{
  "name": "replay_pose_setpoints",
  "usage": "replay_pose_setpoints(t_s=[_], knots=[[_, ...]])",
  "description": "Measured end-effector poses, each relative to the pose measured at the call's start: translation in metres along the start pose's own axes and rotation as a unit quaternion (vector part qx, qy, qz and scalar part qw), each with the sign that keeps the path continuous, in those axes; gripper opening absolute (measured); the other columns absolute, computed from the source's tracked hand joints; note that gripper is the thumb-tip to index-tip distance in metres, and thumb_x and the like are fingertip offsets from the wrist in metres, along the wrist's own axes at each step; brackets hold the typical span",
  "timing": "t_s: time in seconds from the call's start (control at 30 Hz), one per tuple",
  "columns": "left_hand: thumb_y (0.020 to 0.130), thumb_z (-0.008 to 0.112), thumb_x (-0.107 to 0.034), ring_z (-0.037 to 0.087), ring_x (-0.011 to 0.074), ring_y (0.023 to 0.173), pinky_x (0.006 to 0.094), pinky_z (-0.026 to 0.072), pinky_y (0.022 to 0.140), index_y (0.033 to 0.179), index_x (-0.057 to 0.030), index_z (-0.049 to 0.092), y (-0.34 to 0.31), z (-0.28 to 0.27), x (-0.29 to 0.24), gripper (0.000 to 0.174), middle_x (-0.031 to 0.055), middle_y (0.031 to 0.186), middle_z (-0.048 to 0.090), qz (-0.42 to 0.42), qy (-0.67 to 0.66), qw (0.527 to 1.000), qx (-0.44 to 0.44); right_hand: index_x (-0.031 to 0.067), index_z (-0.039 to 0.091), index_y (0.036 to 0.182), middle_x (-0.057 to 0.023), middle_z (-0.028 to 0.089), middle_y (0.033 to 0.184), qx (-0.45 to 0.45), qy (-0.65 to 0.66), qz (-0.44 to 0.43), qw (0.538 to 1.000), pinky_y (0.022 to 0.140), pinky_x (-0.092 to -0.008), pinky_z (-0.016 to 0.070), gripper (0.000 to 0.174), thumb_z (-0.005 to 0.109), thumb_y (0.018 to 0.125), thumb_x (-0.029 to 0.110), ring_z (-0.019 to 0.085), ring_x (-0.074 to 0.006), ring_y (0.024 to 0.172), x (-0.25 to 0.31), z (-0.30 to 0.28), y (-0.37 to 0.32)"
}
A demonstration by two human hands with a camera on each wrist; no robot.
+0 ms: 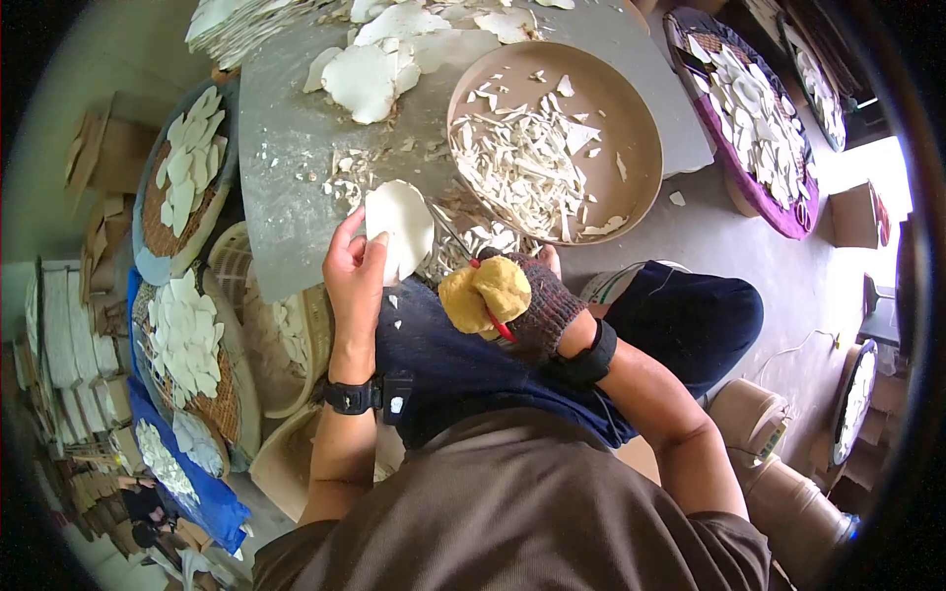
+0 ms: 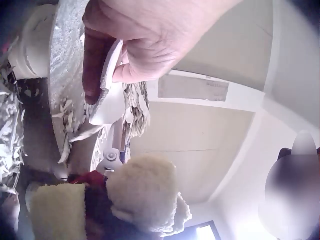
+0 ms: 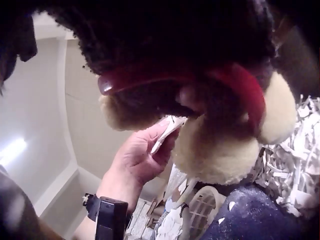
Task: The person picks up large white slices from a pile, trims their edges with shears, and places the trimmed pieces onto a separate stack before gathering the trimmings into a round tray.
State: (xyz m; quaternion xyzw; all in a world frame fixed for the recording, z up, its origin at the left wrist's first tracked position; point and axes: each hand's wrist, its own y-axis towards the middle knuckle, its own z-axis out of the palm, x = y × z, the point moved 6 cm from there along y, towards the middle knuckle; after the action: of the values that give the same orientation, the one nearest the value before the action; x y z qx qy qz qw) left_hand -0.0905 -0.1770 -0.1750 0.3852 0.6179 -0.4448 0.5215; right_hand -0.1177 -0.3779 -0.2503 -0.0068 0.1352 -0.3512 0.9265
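Observation:
A flat white piece [image 1: 402, 229] with a rounded edge is pinched between the thumb and fingers of my bare left hand [image 1: 353, 281]. My right hand [image 1: 527, 305], in a dark knitted glove, grips red-handled shears wrapped in yellow foam padding [image 1: 483, 295]. The shears' metal pivot [image 2: 111, 155] shows in the left wrist view, just below the white piece [image 2: 111, 102]. In the head view the blades reach toward the piece's right edge; whether they touch it I cannot tell. From the right wrist, the red handles [image 3: 240, 90] curve under the glove.
A round tan tray [image 1: 631, 118] with white scraps stands on the grey table [image 1: 286, 197], with larger white sheets [image 1: 365, 84] behind. Scraps lie near the table's front edge. Baskets of white pieces [image 1: 182, 335] stand at left, and a purple-rimmed one [image 1: 749, 118] at right.

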Motion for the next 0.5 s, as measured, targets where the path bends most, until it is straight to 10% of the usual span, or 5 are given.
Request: replay_pose_setpoints(t_s=[0.1, 0.5], knots=[[0.084, 0.056, -0.002, 0.057, 0.0070, 0.072, 0.0197, 0.0456, 0.063, 0.122, 0.0033, 0.046, -0.002, -0.004, -0.007, 0.040, 0.0080, 0.087, 0.065, 0.016, -0.012, 1.000, -0.011, -0.0004, 0.041, 0.129, -0.0241, 0.047, 0.127, -0.160, -0.053, -0.030, 0.985, 0.102, -0.0504, 0.0328, 0.096, 0.023, 0.076, 0.077, 0.046, -0.0398, 0.117, 0.004, -0.025, 0.008], [0.081, 0.061, -0.005, 0.058, 0.0065, 0.080, 0.0210, 0.0464, 0.069, 0.112, 0.0011, 0.060, 0.001, -0.022, -0.018, 0.031, 0.0053, 0.093, 0.065, 0.131, 0.130, 0.983, -0.026, 0.0004, 0.038, 0.132, -0.0254, 0.043, 0.130, -0.200, -0.034, 0.008, 0.979, 0.104, -0.0510, 0.0302, 0.095, 0.022, 0.077, 0.077, 0.043, -0.0400, 0.121, -0.006, -0.015, 0.003]])
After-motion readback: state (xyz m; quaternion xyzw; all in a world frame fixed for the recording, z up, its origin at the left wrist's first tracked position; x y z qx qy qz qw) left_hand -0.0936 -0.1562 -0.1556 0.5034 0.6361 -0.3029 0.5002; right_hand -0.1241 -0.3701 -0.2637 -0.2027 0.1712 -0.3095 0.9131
